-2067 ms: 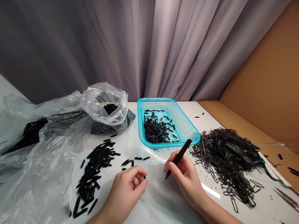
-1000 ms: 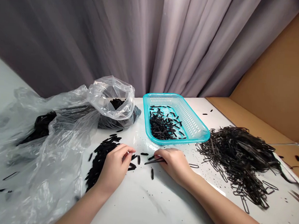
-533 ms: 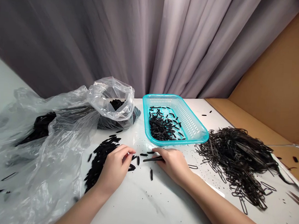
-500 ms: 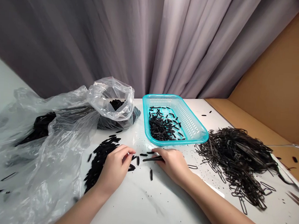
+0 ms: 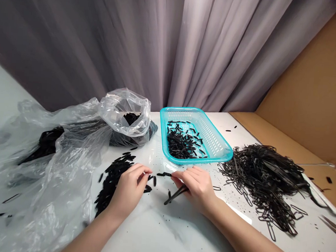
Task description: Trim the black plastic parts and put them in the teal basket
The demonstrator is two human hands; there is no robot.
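Right hand: its grip is closed around black tweezers, their tips slanting down and left; the fingertips meet a black strip.
Left hand: rests beside the pile, thumb near the fingers; whether its grip has anything is hidden.
Pile: black strips on the tabletop, partly behind the left hand, a few loose ones lying between the hands.
Blue basket: just beyond the right hand, more black strips heaped toward its left side.
Clear bag: stands open left of the basket, dark pieces inside.
Tangle: black loops, right of the basket.
Scissors: at the right edge.
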